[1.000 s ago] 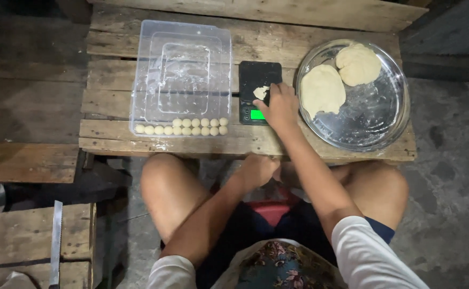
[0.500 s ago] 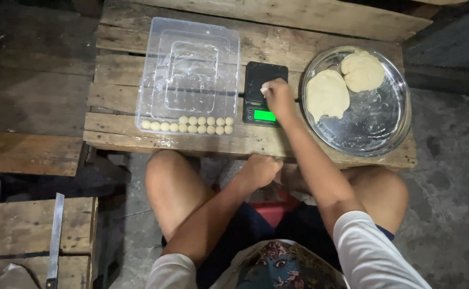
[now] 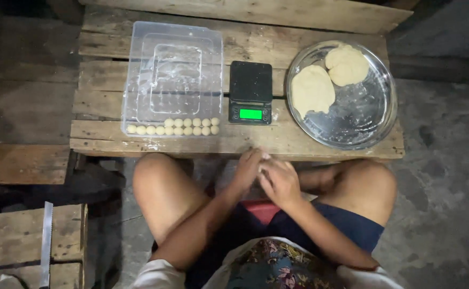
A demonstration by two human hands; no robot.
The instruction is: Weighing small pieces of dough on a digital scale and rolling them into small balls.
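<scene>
Dough piece, small and pale, is barely visible between the two hands, just off the near edge of the table, above the person's lap; its shape cannot be made out. Left hand [image 3: 247, 170] and right hand [image 3: 280, 181] are pressed together palm to palm, fingers curled over it, so both close on the piece.

Surface: low wooden table [image 3: 256, 142] of rough, worn planks with gaps between boards and floury smears near the front edge. Floor to the right is grey concrete; at 9 o'clock and 7 o'clock lie more weathered planks, with a saw blade [image 3: 45, 243] resting on the lower one. Lighting dim.

Around, from the hands outward: at 12 o'clock, a black digital scale [image 3: 251, 91], rectangular, green display lit, platform bare. At 11 o'clock, a clear plastic tray [image 3: 173, 69], ribbed base, holding small round dough balls [image 3: 173, 127] in two rows along its near wall, balls touching one another. At 1 o'clock, a round shiny metal pan [image 3: 361, 115], flour-dusted, with two flattened dough lumps [image 3: 312, 89] touching each other at its upper left.

Nothing lies between hands and scale. Bare knees flank the hands on both sides.
</scene>
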